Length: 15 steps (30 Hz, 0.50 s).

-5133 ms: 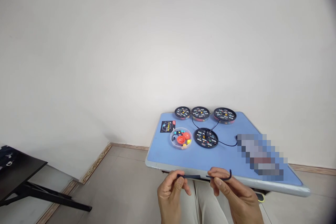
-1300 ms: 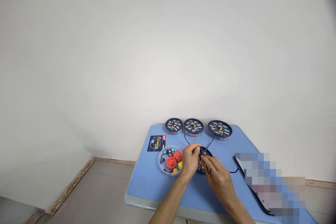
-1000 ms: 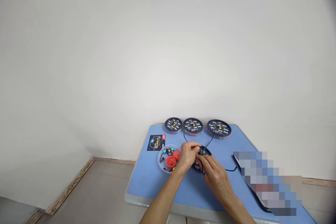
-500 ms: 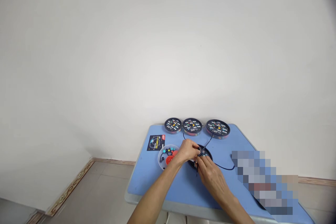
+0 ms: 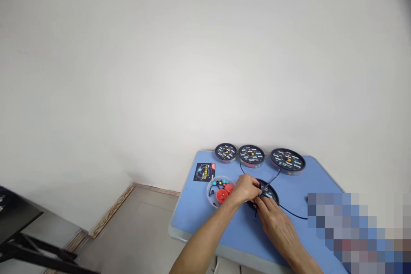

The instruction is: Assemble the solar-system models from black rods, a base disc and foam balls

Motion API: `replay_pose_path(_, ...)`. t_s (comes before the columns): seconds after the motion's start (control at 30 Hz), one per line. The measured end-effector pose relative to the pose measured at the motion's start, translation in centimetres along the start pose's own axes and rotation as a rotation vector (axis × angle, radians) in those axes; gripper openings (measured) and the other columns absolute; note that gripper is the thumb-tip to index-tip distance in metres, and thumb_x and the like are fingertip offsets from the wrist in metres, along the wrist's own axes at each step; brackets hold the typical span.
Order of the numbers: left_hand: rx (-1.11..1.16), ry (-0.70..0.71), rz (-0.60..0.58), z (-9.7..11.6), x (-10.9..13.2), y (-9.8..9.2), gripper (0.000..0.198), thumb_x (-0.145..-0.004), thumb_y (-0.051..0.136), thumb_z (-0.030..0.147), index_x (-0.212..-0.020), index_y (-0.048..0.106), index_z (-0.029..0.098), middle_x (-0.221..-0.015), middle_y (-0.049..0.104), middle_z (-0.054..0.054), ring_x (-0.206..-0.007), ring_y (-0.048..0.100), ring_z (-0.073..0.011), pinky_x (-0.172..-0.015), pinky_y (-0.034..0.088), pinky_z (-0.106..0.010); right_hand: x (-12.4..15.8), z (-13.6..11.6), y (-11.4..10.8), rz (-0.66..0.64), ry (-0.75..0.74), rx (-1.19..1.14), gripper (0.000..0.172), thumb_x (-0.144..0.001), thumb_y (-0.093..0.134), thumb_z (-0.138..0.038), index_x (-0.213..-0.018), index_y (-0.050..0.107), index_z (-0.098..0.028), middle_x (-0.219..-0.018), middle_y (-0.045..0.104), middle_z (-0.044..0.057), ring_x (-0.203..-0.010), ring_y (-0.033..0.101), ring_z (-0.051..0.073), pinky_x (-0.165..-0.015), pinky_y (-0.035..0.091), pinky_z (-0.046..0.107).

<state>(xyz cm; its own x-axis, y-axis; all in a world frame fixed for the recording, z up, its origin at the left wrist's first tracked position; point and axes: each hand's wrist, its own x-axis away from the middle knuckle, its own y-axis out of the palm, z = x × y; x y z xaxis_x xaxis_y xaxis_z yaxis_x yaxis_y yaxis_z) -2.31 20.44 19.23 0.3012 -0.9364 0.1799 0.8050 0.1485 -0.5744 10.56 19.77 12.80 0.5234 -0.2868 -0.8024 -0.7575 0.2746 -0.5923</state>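
Over the black disc [image 5: 269, 192] at the table's [image 5: 199, 218] middle, a black cord [image 5: 256, 210] is pinched between the closed fingertips of the left hand [image 5: 248, 189] and right hand [image 5: 272, 219]. Five seconds earlier it was held off the near edge. The bead bowl [image 5: 209, 191] lies just left.

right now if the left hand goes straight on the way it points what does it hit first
The left hand would probably meet the black disc lying just ahead of it; depth is unclear.

four black discs [image 5: 287, 159], one bowl [image 5: 212, 188], one card [image 5: 204, 171]
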Motion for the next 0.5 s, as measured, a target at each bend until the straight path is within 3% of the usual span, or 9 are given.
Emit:
replay_pose_path(0.1, 0.017, 0.0, 0.012, 0.4, 0.4, -0.4, 0.034, -0.067, 0.065, 0.006, -0.097, 0.079, 0.014, -0.059, 0.068, 0.001, -0.043, 0.056, -0.013, -0.042, 0.049, -0.022, 0.2, 0.4, 0.0, 0.016, -0.018, 0.013, 0.03, -0.098, 0.031, -0.012, -0.105, 0.06, -0.017, -0.085, 0.066, 0.011, -0.076, 0.065, 0.023, -0.061, 0.054, 0.033)
replay_pose_path(0.2, 0.023, 0.045, 0.045, 0.6, 1.3, -2.3, 0.038, -0.072, 0.067, 0.014, -0.109, 0.075, 0.014, -0.072, 0.073, -0.003, -0.045, 0.059, -0.0125, -0.044, 0.05, -0.022, 0.5, 0.9, -0.8, 0.014, -0.006, 0.035, 0.033, -0.099, 0.031, -0.014, -0.116, 0.059, -0.016, -0.086, 0.067, 0.011, -0.076, 0.066, 0.023, -0.061, 0.055, 0.032)
replay_pose_path(0.33, -0.022, 0.142, 0.199, -0.9, 3.6, -6.8, 0.029, -0.079, 0.06, 0.018, -0.103, 0.076, 0.015, -0.094, 0.076, -0.007, -0.07, 0.068, -0.0162, -0.065, 0.055, -0.025, 1.7, 1.2, -3.0, 0.002, 0.097, 0.044, 0.033, -0.101, 0.033, -0.025, -0.119, 0.06, -0.017, -0.08, 0.067, 0.008, -0.067, 0.066, 0.022, -0.057, 0.053, 0.032)
replay_pose_path(0.4, -0.074, 0.168, 0.269, -2.4, 5.1, -9.1, 0.025, -0.08, 0.057, 0.017, -0.095, 0.077, 0.015, -0.094, 0.076, -0.008, -0.082, 0.068, -0.0195, -0.076, 0.054, -0.028, 2.9, 1.1, -4.0, 0.036, 0.146, 0.036, 0.032, -0.101, 0.036, -0.03, -0.118, 0.061, -0.019, -0.08, 0.068, 0.007, -0.065, 0.068, 0.022, -0.055, 0.052, 0.031)
replay_pose_path(0.5, -0.166, 0.194, 0.292, -4.8, 7.2, -11.1, 0.026, -0.081, 0.052, 0.013, -0.088, 0.077, 0.016, -0.089, 0.075, -0.007, -0.084, 0.067, -0.0216, -0.081, 0.053, -0.032, 5.5, 0.3, -4.5, 0.055, 0.163, -0.045, 0.03, -0.1, 0.041, -0.035, -0.119, 0.061, -0.022, -0.08, 0.07, 0.004, -0.064, 0.071, 0.018, -0.055, 0.054, 0.026)
